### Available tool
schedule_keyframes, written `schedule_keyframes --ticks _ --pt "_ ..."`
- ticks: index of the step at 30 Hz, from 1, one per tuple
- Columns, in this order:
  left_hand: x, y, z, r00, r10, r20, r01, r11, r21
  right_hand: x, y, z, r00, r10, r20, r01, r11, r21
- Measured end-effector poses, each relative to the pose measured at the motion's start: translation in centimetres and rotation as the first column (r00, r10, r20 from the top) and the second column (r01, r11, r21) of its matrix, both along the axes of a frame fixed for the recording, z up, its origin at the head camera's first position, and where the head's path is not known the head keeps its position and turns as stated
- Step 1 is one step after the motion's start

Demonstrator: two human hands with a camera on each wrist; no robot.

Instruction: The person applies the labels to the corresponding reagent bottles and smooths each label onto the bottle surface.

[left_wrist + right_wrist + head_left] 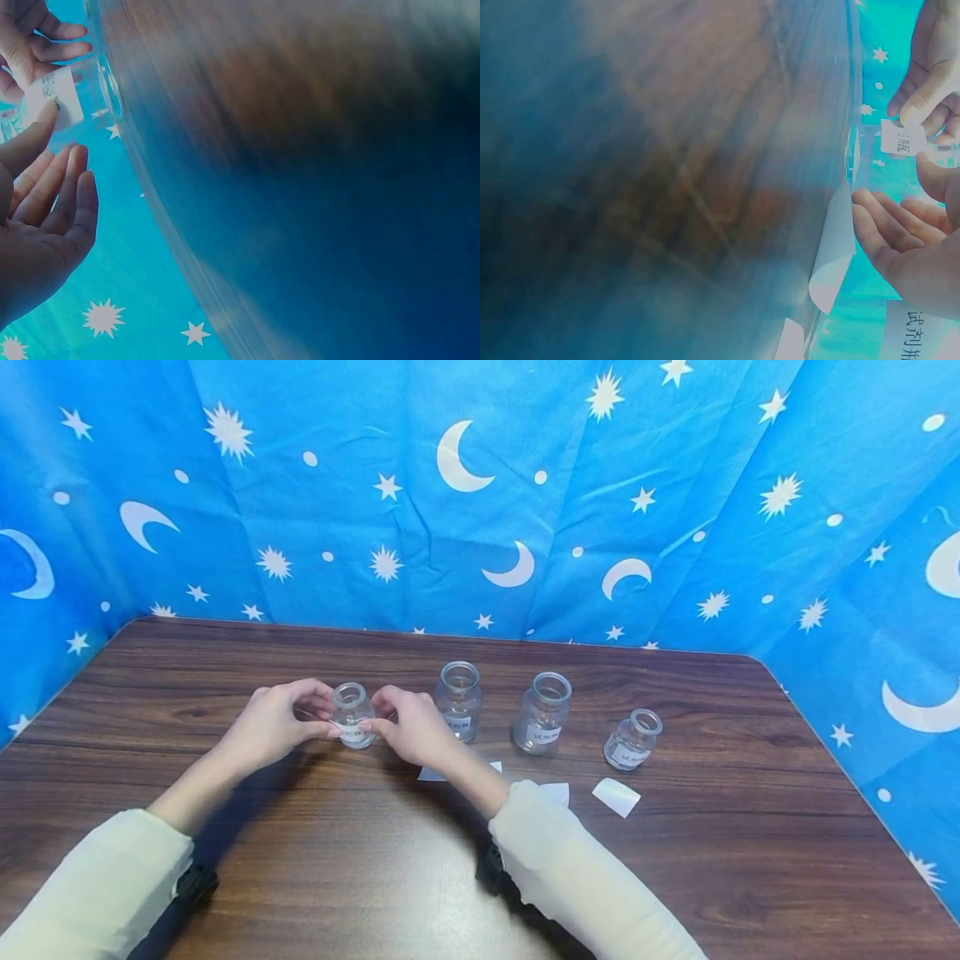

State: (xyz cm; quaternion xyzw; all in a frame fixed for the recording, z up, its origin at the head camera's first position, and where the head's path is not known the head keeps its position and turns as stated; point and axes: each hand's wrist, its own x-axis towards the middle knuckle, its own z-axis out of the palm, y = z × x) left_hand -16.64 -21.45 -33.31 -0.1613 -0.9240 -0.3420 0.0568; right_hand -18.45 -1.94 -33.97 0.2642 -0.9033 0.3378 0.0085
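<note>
A small clear glass jar [349, 696] stands upright at the left of the table, between both hands. A white paper label [66, 94] with dark writing lies across its front. My left hand [279, 724] holds the label's left end, the thumb on its face. In the left wrist view that hand's other fingers are nearly straight. From the other side my right hand [416, 727] grips the jar, its thumb by the label's right end. The right wrist view shows the right fingers [896, 232] extended below the jar's side. The jar's back is hidden.
To the right stand two taller labelled jars [459, 677] [551, 687] and a small labelled jar [633, 739]. Several pieces of white paper [617, 797] lie in front of them, some partly behind the right forearm. A blue patterned cloth [465, 527] hangs behind the wooden table [337, 860].
</note>
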Motion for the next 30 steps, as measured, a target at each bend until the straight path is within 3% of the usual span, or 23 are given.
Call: schedule_keyframes --ticks 5,14,30 --pt "-0.6 -0.5 -0.1 0.999 -0.036 -0.006 0.036 0.999 0.0 0.0 0.2 0.1 0.999 0.011 0.038 -0.01 1.0 -0.02" --pt "-1.6 -1.1 0.1 0.996 -0.082 0.041 0.082 0.997 0.013 0.1 0.3 0.2 0.998 0.018 0.062 -0.017 1.0 -0.02" --pt "-2.0 -0.7 -0.3 0.984 -0.119 0.131 0.118 0.993 0.015 0.0 0.3 0.2 0.997 0.021 0.075 -0.02 1.0 -0.016"
